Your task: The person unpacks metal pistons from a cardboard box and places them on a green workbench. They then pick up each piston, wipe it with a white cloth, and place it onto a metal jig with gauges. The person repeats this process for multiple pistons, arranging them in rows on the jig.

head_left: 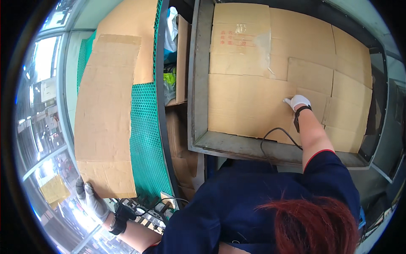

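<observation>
Cardboard sheets [270, 80] line the grey tray [203, 127]; your right hand [298, 101] presses flat on them, while your left hand [89, 199] grips a cardboard sheet's [108, 118] lower corner.

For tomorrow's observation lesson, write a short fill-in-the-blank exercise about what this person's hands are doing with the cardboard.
1. The left hand grips a long cardboard sheet by its lower ____.
2. Behind that sheet lies a ____ honeycomb mesh.
3. The right hand presses flattened cardboard inside a grey ____.

Missing words: corner; green; tray
</observation>
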Demonstrator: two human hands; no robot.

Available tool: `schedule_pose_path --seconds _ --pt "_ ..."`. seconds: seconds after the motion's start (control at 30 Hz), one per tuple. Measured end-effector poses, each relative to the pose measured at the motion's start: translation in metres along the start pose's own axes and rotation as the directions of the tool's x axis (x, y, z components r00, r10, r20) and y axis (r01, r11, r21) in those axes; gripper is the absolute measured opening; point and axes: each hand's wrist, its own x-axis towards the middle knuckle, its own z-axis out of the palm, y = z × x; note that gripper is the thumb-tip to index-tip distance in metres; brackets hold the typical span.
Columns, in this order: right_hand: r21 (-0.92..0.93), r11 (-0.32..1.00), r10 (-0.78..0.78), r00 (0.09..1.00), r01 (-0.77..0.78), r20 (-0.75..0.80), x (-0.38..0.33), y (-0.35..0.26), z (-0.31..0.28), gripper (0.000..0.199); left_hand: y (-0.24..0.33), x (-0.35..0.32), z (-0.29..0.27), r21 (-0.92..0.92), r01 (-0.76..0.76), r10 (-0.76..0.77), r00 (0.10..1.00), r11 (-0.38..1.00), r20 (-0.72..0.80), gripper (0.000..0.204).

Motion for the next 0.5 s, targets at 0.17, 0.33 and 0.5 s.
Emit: schedule_pose_path --seconds 0.17,0.33,0.5 --pt "0.269 0.962 -0.038 0.999 0.042 -0.019 0.004 0.027 0.021 0.055 0.004 0.011 0.018 -0.049 -0.028 0.028 1.0 0.998 0.011 0.04" --pt "0.238 0.971 0.07 0.988 -0.035 -0.139 -0.001 0.022 0.035 0.063 -0.009 0.008 0.023 -0.095 -0.035 0.038 0.999 0.995 0.027 0.038" --pt "0.084 0.992 0.103 0.978 -0.089 -0.181 -0.032 -0.005 0.016 0.051 -0.023 0.011 0.026 -0.167 -0.048 0.041 0.998 0.985 -0.046 0.037"
